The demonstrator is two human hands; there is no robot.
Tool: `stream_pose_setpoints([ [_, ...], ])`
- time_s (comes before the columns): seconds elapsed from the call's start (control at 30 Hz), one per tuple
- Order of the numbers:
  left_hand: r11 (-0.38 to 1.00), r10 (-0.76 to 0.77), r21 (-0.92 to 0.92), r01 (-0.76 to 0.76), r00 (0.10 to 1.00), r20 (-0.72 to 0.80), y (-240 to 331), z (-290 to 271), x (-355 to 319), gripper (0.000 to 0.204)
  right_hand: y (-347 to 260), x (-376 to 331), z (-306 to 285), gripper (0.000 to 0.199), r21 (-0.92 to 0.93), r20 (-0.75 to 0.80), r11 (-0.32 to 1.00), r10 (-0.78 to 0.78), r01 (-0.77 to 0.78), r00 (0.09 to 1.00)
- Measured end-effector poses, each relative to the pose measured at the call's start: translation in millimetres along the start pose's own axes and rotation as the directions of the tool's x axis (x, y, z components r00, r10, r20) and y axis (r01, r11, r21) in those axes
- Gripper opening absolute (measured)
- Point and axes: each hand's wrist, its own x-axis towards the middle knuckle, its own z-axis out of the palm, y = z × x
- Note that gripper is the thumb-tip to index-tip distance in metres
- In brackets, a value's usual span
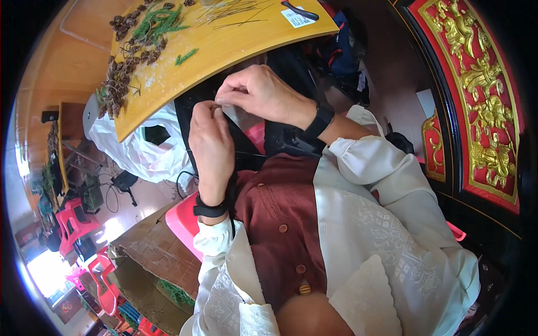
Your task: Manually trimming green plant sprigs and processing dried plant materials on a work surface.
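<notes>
My left hand (210, 140) and my right hand (260, 92) meet just below the edge of a yellow wooden table (224, 47). Both pinch a small brown piece (216, 106) between their fingertips, and the right also pinches a thin grey strip (238, 115) that hangs down from it. Each wrist wears a black band. On the table lie brown dried cones (115, 84), green sprigs (159, 22) and a bundle of thin sticks (235, 11).
A white plastic bag (145, 148) sits below the table edge. A cardboard box (151, 263) with green sprigs stands at lower left beside red plastic chairs (75, 224). A red and gold carved panel (482, 101) fills the right. Black scissors (300, 10) and a white tag lie on the table.
</notes>
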Motion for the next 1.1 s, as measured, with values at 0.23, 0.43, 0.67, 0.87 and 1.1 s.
stream_pose_setpoints([
  [0.23,0.291,-0.209,-0.771,0.566,0.824,0.526,-17.8,-15.8,5.2,0.018,-4.7,7.7,-14.4,0.027,-0.011,0.108,0.956,-0.290,0.293,0.951],
  [0.43,0.025,-0.204,-0.755,0.655,0.743,0.638,-16.5,-24.3,8.8,0.022,-1.0,8.5,-15.7,0.019,-0.039,0.139,0.882,-0.461,0.470,0.877],
  [0.67,0.011,-0.070,-0.712,0.702,0.711,0.700,-18.7,-28.3,4.6,0.025,-2.4,7.0,-17.9,0.013,-0.080,0.129,0.834,-0.534,0.546,0.835],
  [0.87,0.078,-0.140,-0.756,0.649,0.758,0.637,-8.7,-23.4,3.9,0.017,-10.3,5.3,-15.2,0.010,-0.195,0.076,0.812,-0.546,0.550,0.834],
  [1.1,0.738,-0.206,-0.603,0.302,0.952,0.225,-6.7,-10.5,6.0,0.011,-11.7,-1.1,0.4,0.012,0.222,0.022,0.974,0.036,-0.040,0.999],
])
